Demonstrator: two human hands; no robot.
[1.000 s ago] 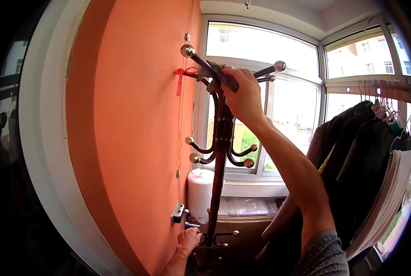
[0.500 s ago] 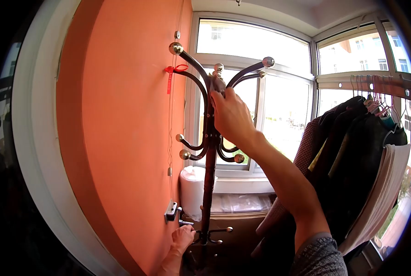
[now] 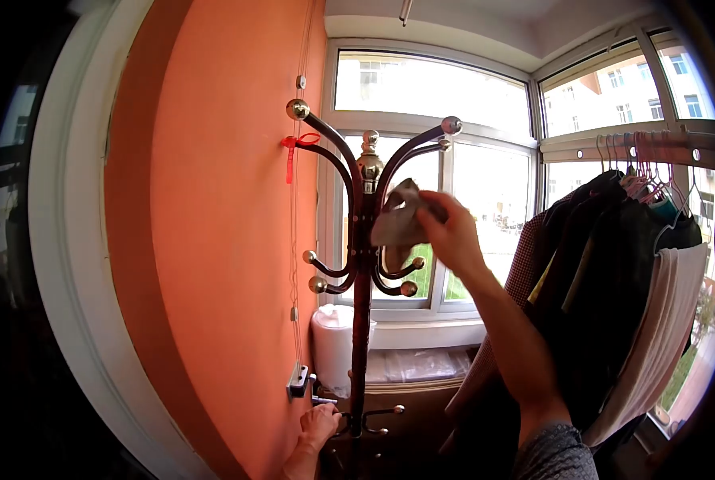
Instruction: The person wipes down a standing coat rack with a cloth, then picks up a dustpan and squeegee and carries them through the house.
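the right hand [image 3: 451, 236] pinches a grey-brown cloth [image 3: 397, 222], which has just come down from the top of the coat stand [image 3: 361, 320] to its upper right side; whether they touch, i cannot tell. that leaves the brass-coloured finial [image 3: 370, 170], up and left of this hand, uncovered. the left hand [image 3: 320, 422], well below, is beside the lower hooks [image 3: 398, 410]; its grasp cannot be made out. farther off, dark clothes [image 3: 613, 248] hang to the right hand's right; beyond is a window [image 3: 493, 184]. no brand, label or writing is legible.

a home (hanging clothes [image 3: 597, 272], windows [image 3: 433, 84])
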